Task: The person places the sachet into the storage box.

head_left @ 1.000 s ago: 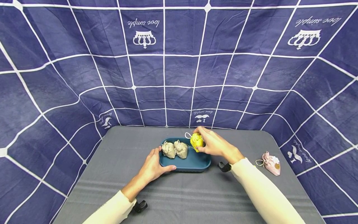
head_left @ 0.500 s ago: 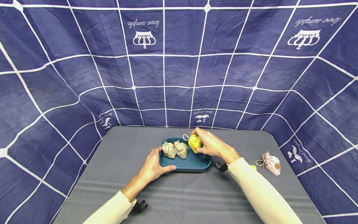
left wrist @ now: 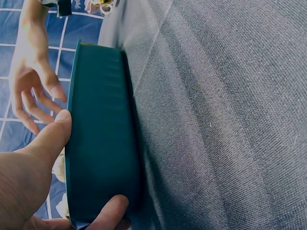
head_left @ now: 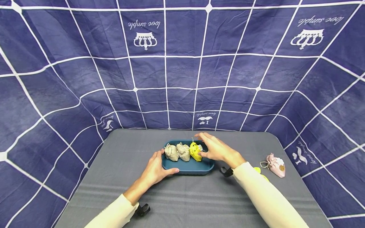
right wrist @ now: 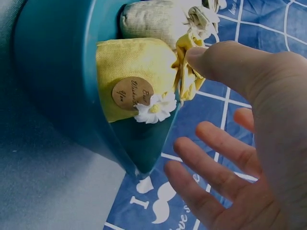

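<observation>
In the head view my left hand (head_left: 155,171) grips the left end of a blue plastic tray (head_left: 182,167), thumb along the front rim and fingers at the end wall. Two beige drawstring pouches (head_left: 171,153) lie side by side in its left part. To their right lies a yellow drawstring pouch (head_left: 195,153), with a round brown label (right wrist: 129,93) and a white flower (right wrist: 157,109) visible in the right wrist view. My right hand (head_left: 219,150) is over the tray's right end, fingers spread and relaxed. Its thumb is right at the yellow pouch's gathered neck, overlapping it in the right wrist view.
A pink drawstring pouch (head_left: 276,166) lies at the right of the grey table (head_left: 128,152). Something yellow (head_left: 257,170) shows beside it, mostly hidden by the right sleeve. Dark blue checked cloth (head_left: 182,72) hangs behind and at both sides.
My right hand has lowered the yellow pouch into the tray beside the beige ones and let go, its fingers spreading. My left hand stays on the tray.
</observation>
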Available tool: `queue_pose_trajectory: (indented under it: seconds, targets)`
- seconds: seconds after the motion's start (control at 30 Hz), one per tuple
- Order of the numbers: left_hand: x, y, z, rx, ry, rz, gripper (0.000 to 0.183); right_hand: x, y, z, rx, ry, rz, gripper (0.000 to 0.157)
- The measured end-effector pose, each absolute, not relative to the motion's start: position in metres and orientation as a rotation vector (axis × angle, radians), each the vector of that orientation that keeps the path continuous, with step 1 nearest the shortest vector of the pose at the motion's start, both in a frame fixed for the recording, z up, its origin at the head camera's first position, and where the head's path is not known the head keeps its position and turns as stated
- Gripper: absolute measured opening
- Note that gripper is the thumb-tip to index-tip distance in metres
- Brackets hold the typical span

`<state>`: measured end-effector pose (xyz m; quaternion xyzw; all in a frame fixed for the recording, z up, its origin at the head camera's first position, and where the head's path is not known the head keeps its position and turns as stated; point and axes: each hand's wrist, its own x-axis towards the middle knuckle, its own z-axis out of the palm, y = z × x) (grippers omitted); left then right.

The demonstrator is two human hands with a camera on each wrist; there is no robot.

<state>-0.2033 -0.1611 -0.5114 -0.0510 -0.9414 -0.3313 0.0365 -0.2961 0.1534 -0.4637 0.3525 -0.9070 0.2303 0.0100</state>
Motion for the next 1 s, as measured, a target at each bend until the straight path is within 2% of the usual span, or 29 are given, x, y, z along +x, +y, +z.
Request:
queue_pose_trajectory:
  seconds: [0.53, 1.0]
  targets:
    - [-0.202, -0.161, -0.511, -0.145, -2.902, -1.020, 0.120, -0.276, 0.190, -0.455, 0.978, -2.815, 0.621, 0.069]
    - [-0.202, -0.161, -0.511, -0.160, -2.893, -1.011, 0.120, -0.257, 0.229, -0.458, 0.845, -2.838, 0.629, 0.071]
